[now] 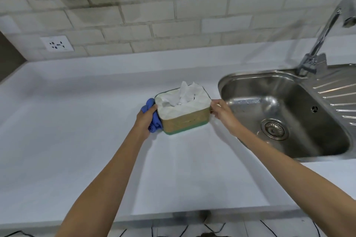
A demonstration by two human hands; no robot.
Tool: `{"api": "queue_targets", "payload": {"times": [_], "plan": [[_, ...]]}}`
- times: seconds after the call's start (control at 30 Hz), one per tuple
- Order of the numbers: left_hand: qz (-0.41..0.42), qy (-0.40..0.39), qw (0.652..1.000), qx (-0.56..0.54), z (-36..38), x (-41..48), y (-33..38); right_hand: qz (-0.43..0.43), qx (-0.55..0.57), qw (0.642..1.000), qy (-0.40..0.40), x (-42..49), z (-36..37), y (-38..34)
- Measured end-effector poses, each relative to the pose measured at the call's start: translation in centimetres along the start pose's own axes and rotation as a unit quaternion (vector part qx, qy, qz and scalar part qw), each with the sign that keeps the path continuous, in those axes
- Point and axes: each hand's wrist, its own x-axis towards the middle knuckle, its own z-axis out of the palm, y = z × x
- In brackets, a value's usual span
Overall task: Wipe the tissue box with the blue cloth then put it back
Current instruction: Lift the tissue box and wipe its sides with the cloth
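Tissue box (185,113): one, on the white counter (77,121) just beside the sink (285,113), on the sink's left; white tissue sticks up from its top
Blue cloth (153,119): one, bunched against the box's side farthest from the sink
Left hand (145,119): fingers closed round the cloth, pressing it to that side
Right hand (219,110): fingertips curled on the box's sink-side end, bracing it; whether it truly grips is hard to tell
Step in hand: likely wiping the far side wall
Doing it well: keep the right hand steady so the box does not slide toward the sink; draw the cloth along the wall with even pressure, then turn the box to reach the front and other faces; keep the cloth off the loose tissue
Count: one box, one cloth, one sink, one faucet (323,31), one wall socket (57,43), two hands
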Motion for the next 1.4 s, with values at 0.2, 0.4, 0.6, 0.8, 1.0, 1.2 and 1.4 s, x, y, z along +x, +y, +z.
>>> {"api": "queue_targets", "payload": {"times": [0.2, 0.4, 0.6, 0.8, 1.0, 1.2, 1.4], "plan": [[-0.015, -0.014, 0.999, 0.037, -1.2, 0.6, 0.9, -0.032, -0.057, 0.998, 0.016, -2.3, 0.7, -1.1], [-0.084, -0.023, 0.982, 0.170, -4.1, 0.6, 3.1, 0.001, -0.107, 0.994, 0.021, -3.3, 2.2, -3.4], [-0.127, -0.079, 0.961, 0.234, -5.5, 0.4, 4.1, 0.089, -0.109, 0.990, -0.013, -3.4, 2.5, -5.8], [-0.131, -0.076, 0.952, 0.265, -5.6, 1.4, 4.3, 0.044, -0.125, 0.991, 0.028, -3.6, 3.4, -6.0], [-0.126, -0.067, 0.953, 0.267, -5.5, 1.8, 4.7, -0.013, -0.176, 0.977, -0.116, -4.6, 2.0, -5.4], [-0.123, -0.075, 0.965, 0.222, -5.4, 1.3, 4.6, -0.133, -0.342, 0.924, -0.105, -4.4, 3.0, -4.3], [-0.029, -0.059, 0.990, 0.124, -6.2, 0.3, 3.1, -0.171, -0.329, 0.926, -0.077, -3.6, 3.4, -4.0]]}}
